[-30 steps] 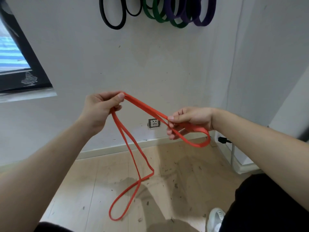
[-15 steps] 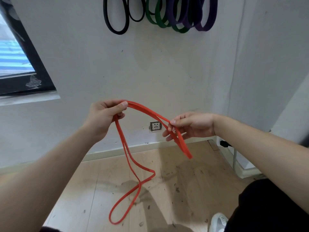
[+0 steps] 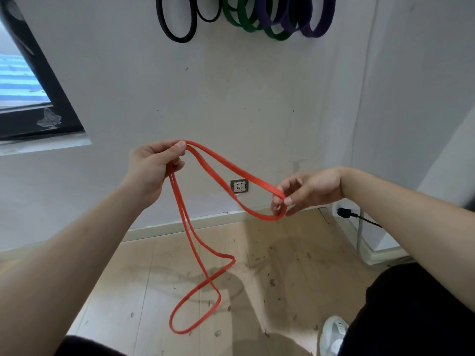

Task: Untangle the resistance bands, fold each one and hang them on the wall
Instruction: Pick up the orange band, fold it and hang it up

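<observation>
Red band (image 3: 244, 173): flat, matte rubber strip in one long closed loop, held in the air in front of the wall (image 3: 231, 98), between the two hands.
Shape of band: a short doubled length arcs from hand to hand. Two thin strands hang from the left hand, cross once low down and end in a narrow oval loop above the floor (image 3: 282, 278).
Left hand (image 3: 151, 168): raised, its fingers (image 3: 180, 145) clenched over the band's top, thumb pressing both strands against the forefinger.
Right hand (image 3: 313, 188): lower and to the right, its fingers (image 3: 288, 200) pinching the folded end, which curls into a small bend beneath them.
Black bands (image 3: 180, 38): thin, rounded loops hanging on the wall at the top edge.
Green bands (image 3: 279, 37): wider flat loops, just beside the black ones.
Purple bands (image 3: 314, 34): the broadest loops, overlapping the green.
Wall: pale grey, smooth, lightly scuffed, with a square socket (image 3: 239, 186) near the skirting.
Floor: light wood-look boards, dusty and speckled with dark marks.
Window (image 3: 38, 98): dark frame at the left edge.
Shoe (image 3: 332, 335): white, at the lower right.
</observation>
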A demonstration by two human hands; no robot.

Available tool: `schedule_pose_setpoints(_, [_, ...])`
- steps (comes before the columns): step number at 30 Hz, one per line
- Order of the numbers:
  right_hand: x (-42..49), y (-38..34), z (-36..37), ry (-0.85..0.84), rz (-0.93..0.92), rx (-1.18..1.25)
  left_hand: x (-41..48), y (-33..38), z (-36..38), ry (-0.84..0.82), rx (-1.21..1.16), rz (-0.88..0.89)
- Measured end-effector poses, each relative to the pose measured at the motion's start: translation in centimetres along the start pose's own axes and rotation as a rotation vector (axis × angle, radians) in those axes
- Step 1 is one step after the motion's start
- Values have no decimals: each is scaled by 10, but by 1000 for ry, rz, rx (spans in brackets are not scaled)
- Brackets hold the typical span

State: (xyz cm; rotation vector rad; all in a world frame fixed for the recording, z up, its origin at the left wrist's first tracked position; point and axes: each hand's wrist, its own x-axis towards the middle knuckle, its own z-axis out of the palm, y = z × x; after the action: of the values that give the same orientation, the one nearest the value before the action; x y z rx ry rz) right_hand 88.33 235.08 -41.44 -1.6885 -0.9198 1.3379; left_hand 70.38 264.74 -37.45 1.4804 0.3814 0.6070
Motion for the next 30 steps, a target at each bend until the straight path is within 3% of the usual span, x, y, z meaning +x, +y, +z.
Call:
schedule_pose_setpoints(5, [1,-3,-3,181,-141,271,1,-3,-4,37,-2,-18])
schedule_pose_setpoints(12, [14,-21,4,686,-264,494,1,-4,-6,44,-6,-31])
schedule_pose_setpoints(16, [16,-20,2,707,-295,593,2,-5,-7,60,17,-29])
schedule_pose_setpoints(19, [13,-15,-1,671,-249,496,3,-6,-9,67,6,-29])
schedule_pose_setpoints(24, [7,-12,-4,836,-52,-70,1,-6,-8,19,41,-24])
schedule_pose_setpoints(27, [9,-19,2,892,-84,-91,-3,-5,-1,-65,98,-3])
schedule_pose_setpoints(30, [17,-30,16,815,-220,-46,-8,-6,10,-159,230,57])
